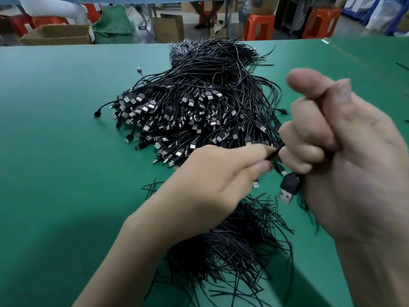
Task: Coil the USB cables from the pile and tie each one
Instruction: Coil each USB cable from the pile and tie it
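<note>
The USB cable I am working on sits inside my right hand, on the near right and close to the camera. The fingers are curled tight into a fist around it, thumb raised on top, and only the black plug with its metal tip pokes out below the little finger, pointing down and left. My left hand comes in from the near left, and its thumb and forefinger pinch a thin black strand right against the right-hand knuckles. The other fingers are folded under. I cannot tell whether that strand is a tie or part of the cable itself. Beyond both hands, toward the far middle of the green table, lies the pile of cables, with plugs fanned toward me and wire ends trailing away. Beneath my wrists, on the near side, is a loose heap of short black ties. Past the far edge, on the floor, stand cardboard boxes whose contents I cannot make out, a green sack and orange stools.
</note>
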